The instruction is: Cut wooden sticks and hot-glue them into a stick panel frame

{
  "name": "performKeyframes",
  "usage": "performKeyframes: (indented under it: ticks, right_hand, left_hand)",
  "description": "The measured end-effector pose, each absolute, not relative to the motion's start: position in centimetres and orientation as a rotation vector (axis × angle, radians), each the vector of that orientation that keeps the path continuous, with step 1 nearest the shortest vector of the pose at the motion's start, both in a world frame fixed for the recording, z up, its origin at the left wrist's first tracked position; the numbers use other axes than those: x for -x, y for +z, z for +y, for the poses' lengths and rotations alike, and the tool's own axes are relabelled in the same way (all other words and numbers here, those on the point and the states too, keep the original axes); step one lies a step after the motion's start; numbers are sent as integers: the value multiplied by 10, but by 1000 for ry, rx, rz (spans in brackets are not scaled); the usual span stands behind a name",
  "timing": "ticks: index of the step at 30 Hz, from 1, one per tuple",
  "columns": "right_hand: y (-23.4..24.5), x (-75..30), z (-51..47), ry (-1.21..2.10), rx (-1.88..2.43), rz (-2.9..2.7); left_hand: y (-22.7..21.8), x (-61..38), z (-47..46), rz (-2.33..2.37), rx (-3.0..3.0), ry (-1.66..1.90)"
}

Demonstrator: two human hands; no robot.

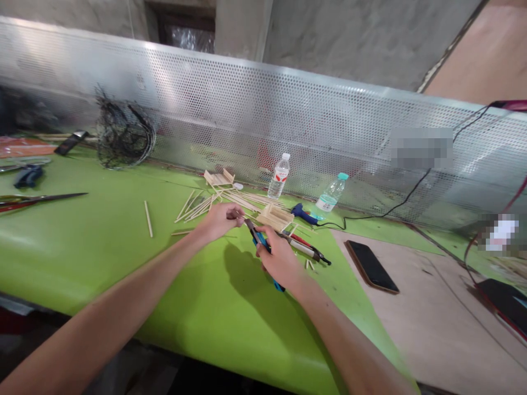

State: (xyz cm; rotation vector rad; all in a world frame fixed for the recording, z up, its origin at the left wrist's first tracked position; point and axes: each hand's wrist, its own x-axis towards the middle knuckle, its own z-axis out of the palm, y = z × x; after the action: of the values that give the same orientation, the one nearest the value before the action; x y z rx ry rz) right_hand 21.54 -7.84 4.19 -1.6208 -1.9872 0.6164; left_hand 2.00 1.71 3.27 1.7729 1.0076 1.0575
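I had the right hand [280,257] wrapped around a blue cutter [260,240], its tip just beside the thin stick [244,216] pinched in the left hand [221,220], over the table [123,230], with loose sticks [256,199] lying toward its far edge.

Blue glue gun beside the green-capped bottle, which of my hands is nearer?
Right: your right hand is on the near side of the blue glue gun, to its left; your left hand is farther left, past the wooden tray.
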Motion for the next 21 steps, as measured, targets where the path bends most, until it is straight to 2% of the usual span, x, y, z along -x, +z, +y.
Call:
performKeyframes:
  ticks: [13,21]
  right_hand:
    - [33,-215,-78,1008,1583,-1821]
    - [36,-214,-80,1122,1545,-1773]
  left_hand:
    - [26,-19,20,1060,-1998,972]
    - [24,-12,23,1073,-2125,919]
